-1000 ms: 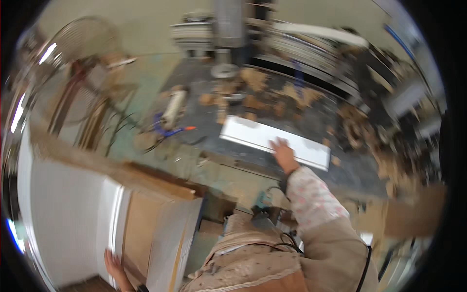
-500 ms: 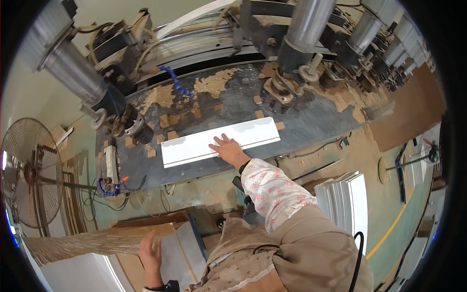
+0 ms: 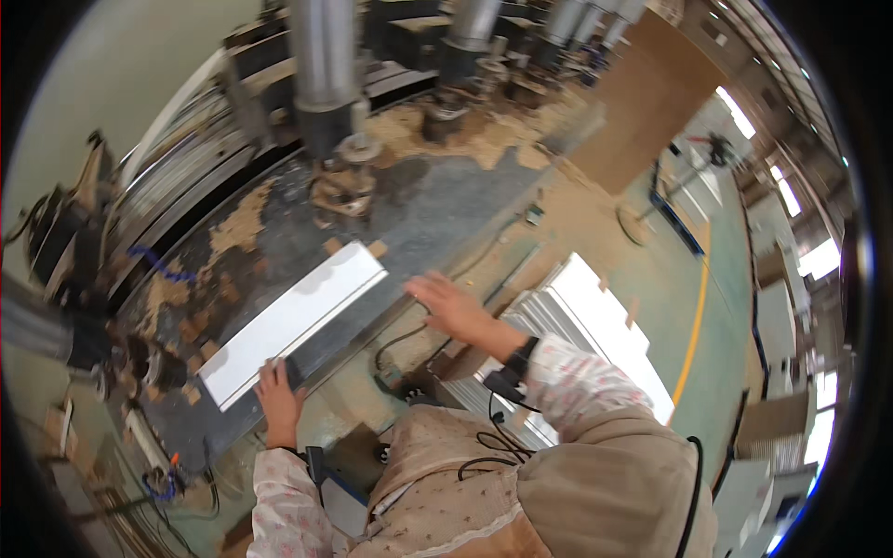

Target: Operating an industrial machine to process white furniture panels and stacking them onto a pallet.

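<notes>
A long white panel [image 3: 290, 321] with a groove along its near side lies on the dark, sawdust-strewn machine table [image 3: 437, 200]. Stretched fingers of my left hand [image 3: 279, 395] rest at the panel's near left edge. Beside those fingertips is a small dark piece [image 3: 294, 373] whose kind I cannot make out. Off the panel's right end, my right hand [image 3: 456, 309] hovers above the table's front edge, fingers apart and holding nothing.
Vertical metal machine heads [image 3: 326, 70] line the table's far side. Wood chips [image 3: 465, 126] and small wooden blocks [image 3: 377, 248] lie around the panel. A stack of white panels [image 3: 595, 325] stands at my right, with a brown board [image 3: 642, 98] beyond it.
My right hand has lifted off the panel and moved toward the right. My left hand has come up from low left to the panel's near edge. The view has turned rightward.
</notes>
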Action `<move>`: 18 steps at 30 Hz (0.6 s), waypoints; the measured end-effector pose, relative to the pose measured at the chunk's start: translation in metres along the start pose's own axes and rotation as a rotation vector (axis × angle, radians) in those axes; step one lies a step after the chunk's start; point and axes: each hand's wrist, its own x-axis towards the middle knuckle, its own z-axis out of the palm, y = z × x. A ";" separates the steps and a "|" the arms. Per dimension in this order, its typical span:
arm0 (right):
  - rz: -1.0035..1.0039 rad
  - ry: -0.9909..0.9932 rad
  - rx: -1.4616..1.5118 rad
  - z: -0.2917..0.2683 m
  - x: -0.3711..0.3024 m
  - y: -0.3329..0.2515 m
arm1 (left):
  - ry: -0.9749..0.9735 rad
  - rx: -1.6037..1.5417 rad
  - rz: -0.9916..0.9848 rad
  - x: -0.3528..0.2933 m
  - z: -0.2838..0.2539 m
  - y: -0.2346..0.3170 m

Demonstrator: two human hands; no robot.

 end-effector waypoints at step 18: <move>0.939 -0.125 -0.511 -0.136 -0.383 0.038 | 0.018 0.325 -0.125 0.004 0.030 0.002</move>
